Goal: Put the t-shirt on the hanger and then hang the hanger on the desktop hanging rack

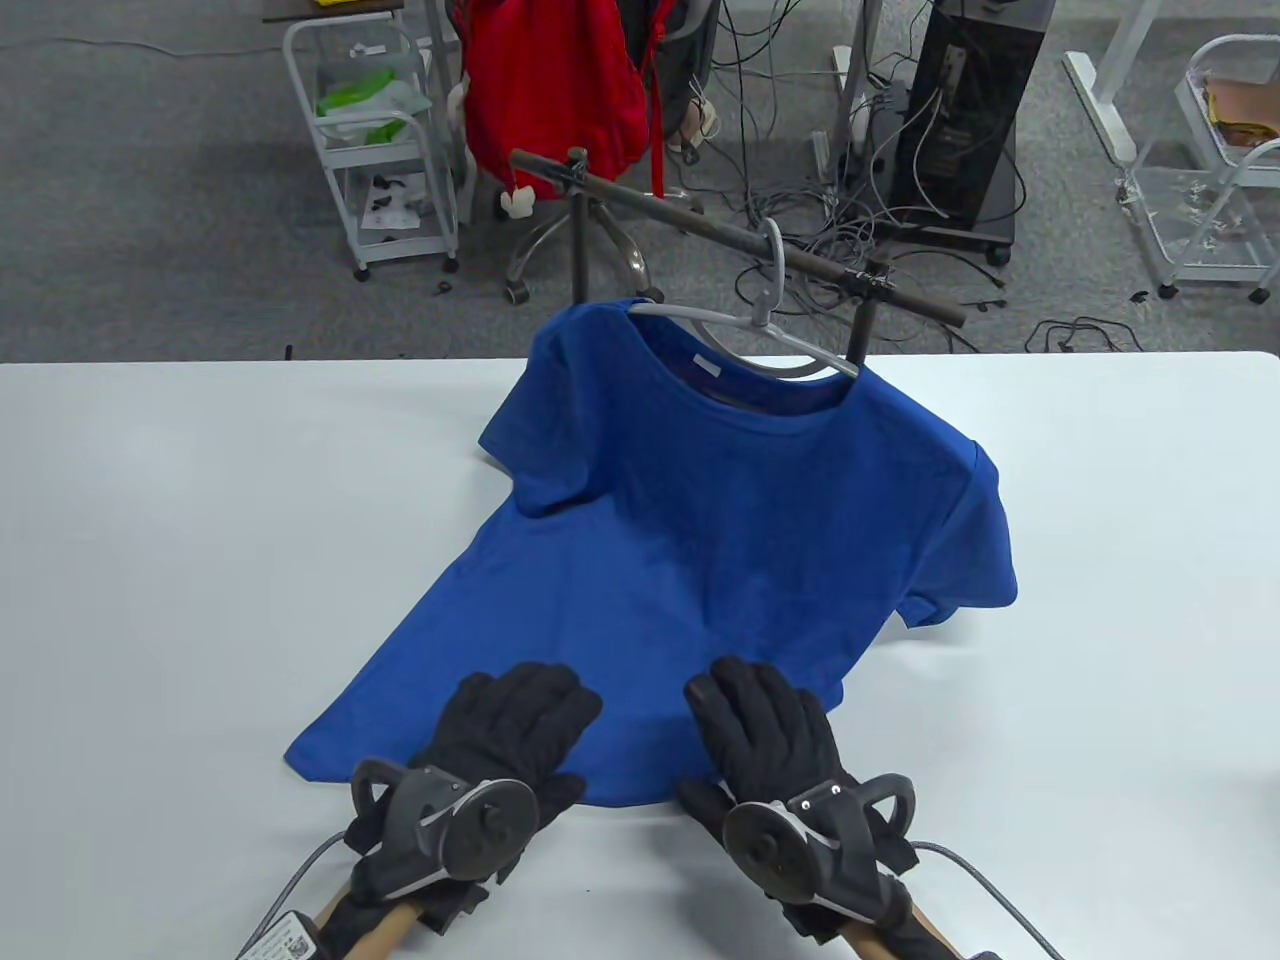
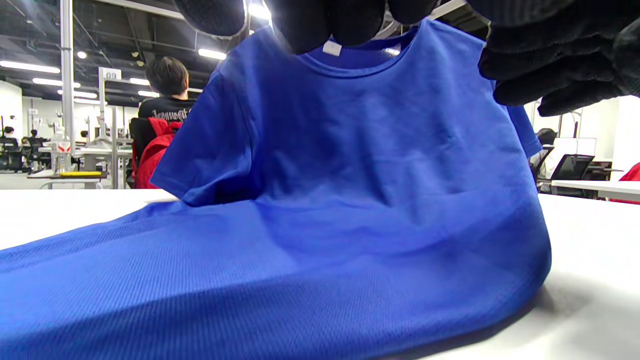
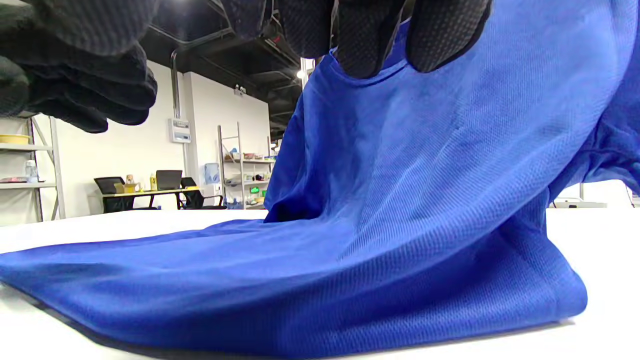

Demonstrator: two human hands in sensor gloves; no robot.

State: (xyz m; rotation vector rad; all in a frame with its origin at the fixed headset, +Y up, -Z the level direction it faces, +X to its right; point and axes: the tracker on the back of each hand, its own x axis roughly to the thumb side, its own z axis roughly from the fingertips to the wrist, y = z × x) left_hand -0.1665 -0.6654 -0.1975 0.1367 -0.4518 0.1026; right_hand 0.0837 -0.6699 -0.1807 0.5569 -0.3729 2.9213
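Observation:
A blue t-shirt (image 1: 720,540) hangs on a white hanger (image 1: 745,335) whose hook is over the dark bar of the desktop rack (image 1: 700,225). The shirt's lower part drapes forward across the white table (image 1: 150,560). My left hand (image 1: 515,725) and right hand (image 1: 765,725) lie palm down over the shirt's bottom hem, fingers loosely extended and holding nothing. In the left wrist view the shirt (image 2: 350,165) rises to its collar under my fingertips (image 2: 310,22). The right wrist view shows the shirt (image 3: 425,200) with my fingertips (image 3: 370,40) hovering just above the cloth.
The rack's two uprights stand at the table's far edge. Behind the table are a chair with a red garment (image 1: 555,85), a white cart (image 1: 375,150), a black tower unit (image 1: 965,120) and loose cables on the floor. A person sits in the background of the left wrist view.

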